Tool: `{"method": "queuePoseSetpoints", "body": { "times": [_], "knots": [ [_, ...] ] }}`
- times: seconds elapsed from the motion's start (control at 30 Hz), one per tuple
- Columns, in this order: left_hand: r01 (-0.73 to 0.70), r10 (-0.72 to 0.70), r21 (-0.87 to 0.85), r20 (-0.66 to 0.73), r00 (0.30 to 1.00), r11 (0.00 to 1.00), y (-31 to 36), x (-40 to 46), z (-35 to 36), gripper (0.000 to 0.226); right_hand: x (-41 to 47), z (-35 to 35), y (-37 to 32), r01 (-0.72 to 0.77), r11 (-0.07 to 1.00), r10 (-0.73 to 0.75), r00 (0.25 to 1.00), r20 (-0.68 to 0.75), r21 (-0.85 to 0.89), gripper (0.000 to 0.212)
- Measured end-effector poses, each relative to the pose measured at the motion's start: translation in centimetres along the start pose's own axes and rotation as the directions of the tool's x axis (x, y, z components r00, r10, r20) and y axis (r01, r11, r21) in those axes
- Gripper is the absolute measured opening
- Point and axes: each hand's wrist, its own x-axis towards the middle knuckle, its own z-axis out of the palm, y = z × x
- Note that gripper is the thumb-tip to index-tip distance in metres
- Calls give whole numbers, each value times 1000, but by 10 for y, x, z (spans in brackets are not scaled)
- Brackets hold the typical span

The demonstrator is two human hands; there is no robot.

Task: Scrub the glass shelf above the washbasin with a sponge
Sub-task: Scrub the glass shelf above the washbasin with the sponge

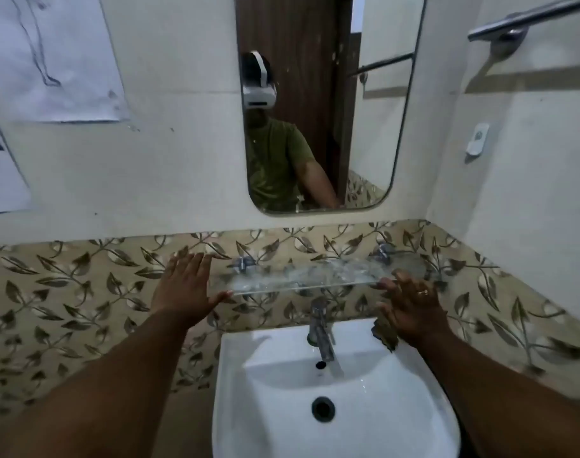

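Note:
The glass shelf (pixel 302 277) is fixed to the leaf-patterned tiles above the washbasin (pixel 272 355) and is streaked with wet foam. My left hand (pixel 186 285) is spread flat at the shelf's left end, its thumb touching the front corner. My right hand (pixel 411 305), with a ring on one finger, has its fingers apart on the shelf's right front edge. A dark, worn sponge (pixel 385 335) sits just below that hand at the basin's back right corner. Whether the palm touches the sponge is unclear.
A chrome tap (pixel 320 328) stands under the shelf's middle. A mirror (pixel 374 104) hangs above the shelf. A towel bar (pixel 526 19) and a small white wall holder (pixel 477 139) are on the right wall. Paper sheets (pixel 50 57) hang at the upper left.

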Motion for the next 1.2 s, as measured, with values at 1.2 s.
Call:
{"method": "queuePoseSetpoints", "body": {
  "times": [1.2],
  "knots": [
    [-1,-3,44,85,996,999,26,8,56,96,-30,117,-6,-680,546,293,701,650,488,18]
  ]
}}
